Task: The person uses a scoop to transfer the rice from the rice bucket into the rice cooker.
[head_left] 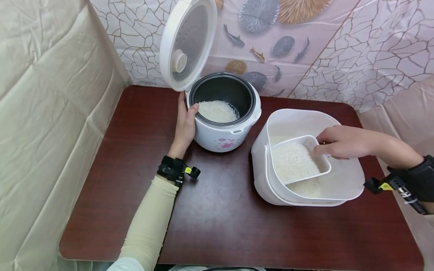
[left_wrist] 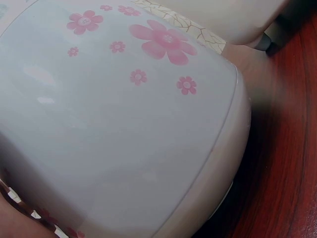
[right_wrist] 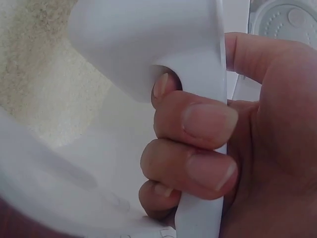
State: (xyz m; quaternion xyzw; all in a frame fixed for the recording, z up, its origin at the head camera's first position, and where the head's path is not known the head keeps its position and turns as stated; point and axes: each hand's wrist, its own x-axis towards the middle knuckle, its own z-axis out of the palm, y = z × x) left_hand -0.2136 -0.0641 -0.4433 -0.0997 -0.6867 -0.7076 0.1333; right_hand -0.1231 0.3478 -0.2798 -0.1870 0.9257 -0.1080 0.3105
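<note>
My right hand (head_left: 349, 142) grips the handle of a white scoop (right_wrist: 148, 39) heaped with rice, its fingers curled round the handle in the right wrist view. The scoop sits inside a white rice bin (head_left: 349, 184), over more rice (right_wrist: 34, 64) at the bottom. On the left, my left hand (head_left: 184, 126) rests against the side of a white rice cooker (head_left: 217, 139) with pink flowers, thumb near the rim. Its lid (head_left: 190, 41) stands raised, and a mound of white rice (head_left: 217, 111) lies in the dark inner pot (head_left: 234, 88).
Both vessels stand on a dark red-brown table (head_left: 210, 226), the bin to the right of the cooker. A patterned cloth (head_left: 373, 52) hangs behind the table's back edge. Pale padded fabric (head_left: 51, 113) rises along the left side.
</note>
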